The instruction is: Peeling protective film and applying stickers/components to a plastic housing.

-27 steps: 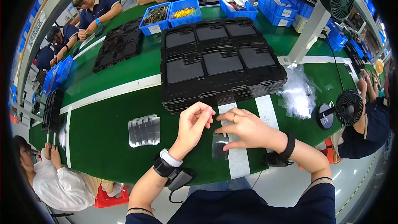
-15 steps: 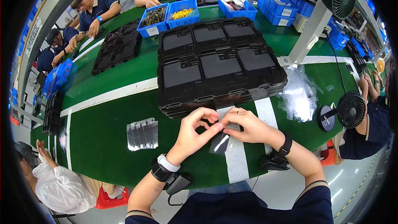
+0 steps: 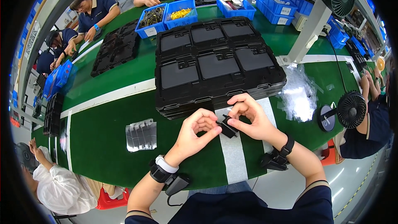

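A small black part [image 3: 228, 128], flat with a jagged end, is held up over the table between my two hands. My left hand [image 3: 198, 132] has its thumb and curled fingers closed at the part's left edge. My right hand [image 3: 253, 120] pinches its right side between thumb and forefinger, the other fingers bent above. Just beyond my hands rises a stack of black trays [image 3: 215, 93] with dark grey rectangular panels in its top compartments. Left of my left hand lies a sheet of clear film with dark strips [image 3: 141, 135]. The part's exact kind cannot be made out.
Right of the trays lies a heap of clear films [image 3: 299, 95], beside a small black fan [image 3: 350, 110] and a white post [image 3: 309, 37]. Blue bins [image 3: 181, 10] stand behind the trays. Another tray stack [image 3: 115, 52] is at left. Several co-workers sit around the green table [image 3: 99, 141].
The clear film with a dark strip that hung below my fingers is no longer seen; a black part now shows between them. My right hand has risen and moved slightly right.
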Available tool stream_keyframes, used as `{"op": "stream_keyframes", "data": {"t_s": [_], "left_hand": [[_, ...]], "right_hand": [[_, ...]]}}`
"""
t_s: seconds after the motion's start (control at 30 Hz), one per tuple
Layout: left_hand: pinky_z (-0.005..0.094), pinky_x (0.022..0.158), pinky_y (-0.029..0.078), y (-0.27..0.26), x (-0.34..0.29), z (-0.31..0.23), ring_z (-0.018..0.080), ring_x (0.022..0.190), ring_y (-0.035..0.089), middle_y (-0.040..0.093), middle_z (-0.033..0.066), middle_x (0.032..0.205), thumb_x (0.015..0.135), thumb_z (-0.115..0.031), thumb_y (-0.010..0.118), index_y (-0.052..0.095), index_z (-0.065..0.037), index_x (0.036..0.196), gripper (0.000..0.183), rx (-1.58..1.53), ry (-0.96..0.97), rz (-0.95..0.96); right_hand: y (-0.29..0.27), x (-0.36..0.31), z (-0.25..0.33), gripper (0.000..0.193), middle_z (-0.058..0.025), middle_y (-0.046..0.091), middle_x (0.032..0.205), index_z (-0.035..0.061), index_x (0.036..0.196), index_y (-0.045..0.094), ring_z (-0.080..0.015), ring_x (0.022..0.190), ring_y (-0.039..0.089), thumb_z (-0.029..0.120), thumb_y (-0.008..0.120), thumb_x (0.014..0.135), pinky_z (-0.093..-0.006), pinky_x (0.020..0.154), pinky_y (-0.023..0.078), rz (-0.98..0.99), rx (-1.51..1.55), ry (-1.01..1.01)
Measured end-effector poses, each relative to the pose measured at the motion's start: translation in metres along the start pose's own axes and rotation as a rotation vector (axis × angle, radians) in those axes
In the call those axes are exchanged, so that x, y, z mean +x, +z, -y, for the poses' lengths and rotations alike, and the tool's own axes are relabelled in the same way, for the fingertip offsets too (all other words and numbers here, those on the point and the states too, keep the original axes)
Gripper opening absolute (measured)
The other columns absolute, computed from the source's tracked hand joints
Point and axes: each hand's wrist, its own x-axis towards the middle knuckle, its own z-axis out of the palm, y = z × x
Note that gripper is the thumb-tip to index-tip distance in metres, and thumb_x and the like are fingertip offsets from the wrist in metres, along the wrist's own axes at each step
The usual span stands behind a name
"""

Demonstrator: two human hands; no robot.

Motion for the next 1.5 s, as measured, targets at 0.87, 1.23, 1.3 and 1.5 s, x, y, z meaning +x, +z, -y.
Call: {"op": "stream_keyframes", "data": {"t_s": [0.87,1.23,1.3,1.5], "left_hand": [[0.0226,0.071,0.048,-0.0032,-0.0006,0.0031,0.0099,0.074,0.061,0.062,0.0081,0.091,0.08,0.0,0.06,0.053,0.002,0.104,0.024,0.008,-0.004,0.126],[0.0218,0.069,0.047,-0.0025,-0.0008,0.0028,0.0091,0.073,0.06,0.062,0.0074,0.088,0.08,0.0,0.061,0.054,0.002,0.1,0.022,0.013,0.002,0.12],[0.0218,0.069,0.047,-0.0023,-0.0009,0.0026,0.009,0.073,0.06,0.062,0.0073,0.088,0.08,0.0,0.061,0.054,0.002,0.1,0.022,0.013,0.002,0.115],[0.0215,0.068,0.047,-0.003,-0.0006,0.0028,0.0083,0.072,0.06,0.061,0.0071,0.088,0.079,0.0,0.061,0.055,0.003,0.099,0.022,0.028,0.003,0.114]], "right_hand": [[-0.0005,0.0041,0.0064,0.018,-0.0035,0.06,0.079,0.0053,0.091,0.064,-0.0116,0.067,0.056,0.012,0.069,0.074,-0.023,0.059,0.042,0.007,-0.361,-0.09],[-0.0002,0.0038,0.0057,0.015,-0.003,0.062,0.073,0.0056,0.089,0.065,-0.0114,0.065,0.058,0.013,0.067,0.076,-0.0228,0.058,0.042,0.043,-0.339,-0.059],[-0.0006,0.0037,0.005,0.015,-0.0028,0.062,0.073,0.0054,0.089,0.065,-0.011,0.065,0.058,0.013,0.067,0.076,-0.0226,0.058,0.042,0.048,-0.338,-0.058],[-0.0003,0.0032,0.0063,0.014,-0.0015,0.062,0.072,0.0043,0.086,0.063,-0.0092,0.064,0.057,0.013,0.068,0.076,-0.0217,0.057,0.041,0.032,-0.286,-0.03]]}}
